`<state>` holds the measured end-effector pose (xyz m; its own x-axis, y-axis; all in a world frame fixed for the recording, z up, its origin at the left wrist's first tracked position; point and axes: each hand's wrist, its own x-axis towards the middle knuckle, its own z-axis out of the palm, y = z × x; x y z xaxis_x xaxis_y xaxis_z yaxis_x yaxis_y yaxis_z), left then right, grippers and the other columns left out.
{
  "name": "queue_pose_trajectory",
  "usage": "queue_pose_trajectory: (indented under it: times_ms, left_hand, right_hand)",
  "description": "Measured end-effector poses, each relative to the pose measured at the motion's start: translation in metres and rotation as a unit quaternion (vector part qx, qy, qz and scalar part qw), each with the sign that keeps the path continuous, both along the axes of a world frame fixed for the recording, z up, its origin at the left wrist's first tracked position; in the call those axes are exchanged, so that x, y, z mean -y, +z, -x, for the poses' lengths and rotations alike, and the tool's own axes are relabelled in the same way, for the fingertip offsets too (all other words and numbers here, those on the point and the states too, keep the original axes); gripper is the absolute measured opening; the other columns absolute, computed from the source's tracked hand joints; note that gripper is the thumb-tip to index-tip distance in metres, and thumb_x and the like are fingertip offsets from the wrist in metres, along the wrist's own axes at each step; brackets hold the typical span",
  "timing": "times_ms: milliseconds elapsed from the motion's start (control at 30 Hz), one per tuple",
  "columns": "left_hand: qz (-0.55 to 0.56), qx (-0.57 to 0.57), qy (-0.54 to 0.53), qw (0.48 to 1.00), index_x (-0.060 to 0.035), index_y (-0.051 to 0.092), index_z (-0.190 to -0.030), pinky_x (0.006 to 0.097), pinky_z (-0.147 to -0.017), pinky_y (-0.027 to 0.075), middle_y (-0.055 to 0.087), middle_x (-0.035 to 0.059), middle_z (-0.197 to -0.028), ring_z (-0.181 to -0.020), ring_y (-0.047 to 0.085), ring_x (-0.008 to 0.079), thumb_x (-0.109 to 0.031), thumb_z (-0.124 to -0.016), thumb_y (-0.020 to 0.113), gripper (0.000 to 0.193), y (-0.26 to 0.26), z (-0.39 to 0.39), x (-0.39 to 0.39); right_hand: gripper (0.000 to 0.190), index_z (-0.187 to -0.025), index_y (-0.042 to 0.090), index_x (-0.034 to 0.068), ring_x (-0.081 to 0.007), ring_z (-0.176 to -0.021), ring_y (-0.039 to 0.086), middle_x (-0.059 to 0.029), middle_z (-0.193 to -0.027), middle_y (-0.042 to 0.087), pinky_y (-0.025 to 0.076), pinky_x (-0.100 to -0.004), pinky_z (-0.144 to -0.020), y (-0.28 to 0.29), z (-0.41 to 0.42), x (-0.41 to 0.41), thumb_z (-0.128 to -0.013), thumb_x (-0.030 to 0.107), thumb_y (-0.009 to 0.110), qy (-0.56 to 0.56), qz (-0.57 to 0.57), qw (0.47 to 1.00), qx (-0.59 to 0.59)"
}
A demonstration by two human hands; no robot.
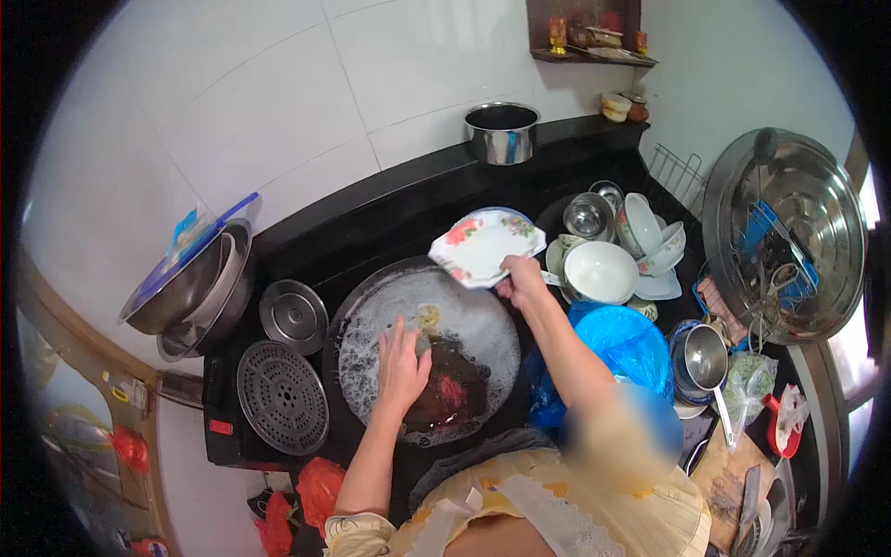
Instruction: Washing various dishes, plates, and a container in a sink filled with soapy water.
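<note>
My right hand (521, 282) grips the near edge of a white floral plate (486, 242) with angled corners. A blue-edged rim shows behind the plate, and I cannot tell whether it is a second dish. The plate is above the far right edge of a large dark wok (342, 306). Foamy water (456, 296) fills the wok, with a dark reddish patch in the near half. My left hand (401, 372) hovers over or touches the foam at the left, fingers apart. Just beyond its fingertips is a yellowish blob (428, 319) in the water.
Bowls (600, 271) and steel cups (588, 216) crowd the right. A blue bag-lined basin (623, 344) stands below my right forearm. A perforated steamer plate (283, 397) and metal lid (294, 317) lie left of the wok. A steel pot (502, 136) sits on the back ledge; a cleaver (748, 498) rests at right.
</note>
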<state>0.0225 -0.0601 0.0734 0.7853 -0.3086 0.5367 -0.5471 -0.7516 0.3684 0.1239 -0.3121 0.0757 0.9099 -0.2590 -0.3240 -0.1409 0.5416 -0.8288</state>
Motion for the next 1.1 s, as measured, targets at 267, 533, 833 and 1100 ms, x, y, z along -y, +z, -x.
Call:
queue_pose_trajectory:
  times_ms: [267,533,833,1100]
  left_hand:
    - [0.068,-0.154,0.104,0.98,-0.0002,0.06,-0.088,0.0476,-0.098,0.032,0.061,0.0196,-0.096,-0.103,0.054,0.0358,-0.013,-0.079,0.058,0.016,-0.071,0.035,-0.067]
    - [0.078,-0.245,0.177,0.95,-0.0015,0.062,-0.086,0.043,-0.078,0.044,0.063,0.0189,-0.083,-0.083,0.058,0.0374,-0.016,-0.079,0.058,0.017,-0.1,0.046,-0.101]
    - [0.096,-0.325,0.164,0.927,-0.0013,0.064,-0.084,0.0391,-0.071,0.048,0.064,0.0194,-0.079,-0.079,0.063,0.0341,-0.016,-0.08,0.058,0.017,-0.133,0.031,-0.091]
    - [0.04,-0.329,0.135,0.934,-0.0012,0.064,-0.083,0.041,-0.071,0.048,0.063,0.0203,-0.077,-0.077,0.062,0.0356,-0.015,-0.078,0.058,0.016,-0.15,0.018,-0.072]
  right_hand:
    - [0.027,-0.097,0.053,-0.003,-0.018,-0.04,0.049,-0.0137,-0.067,0.055,0.039,-0.0305,-0.03,-0.017,-0.069,0.017,-0.072,-0.001,0.044,-0.12,0.006,0.992,-0.043]
    - [0.025,-0.1,0.051,-0.006,-0.0198,-0.045,0.052,-0.0155,-0.073,0.054,0.045,-0.0317,-0.032,-0.038,-0.096,0.026,-0.078,0.0,0.041,-0.113,0.028,0.99,-0.076]
    - [0.024,-0.103,0.051,-0.006,-0.021,-0.049,0.058,-0.0181,-0.074,0.06,0.048,-0.0299,-0.033,-0.043,-0.104,0.034,-0.083,0.005,0.046,-0.112,0.106,0.985,-0.082]
    - [0.021,-0.082,0.057,-0.003,-0.0188,-0.037,0.051,-0.0149,-0.06,0.06,0.037,-0.0311,-0.029,-0.05,-0.071,0.009,-0.084,0.011,0.043,-0.065,0.193,0.972,-0.114]
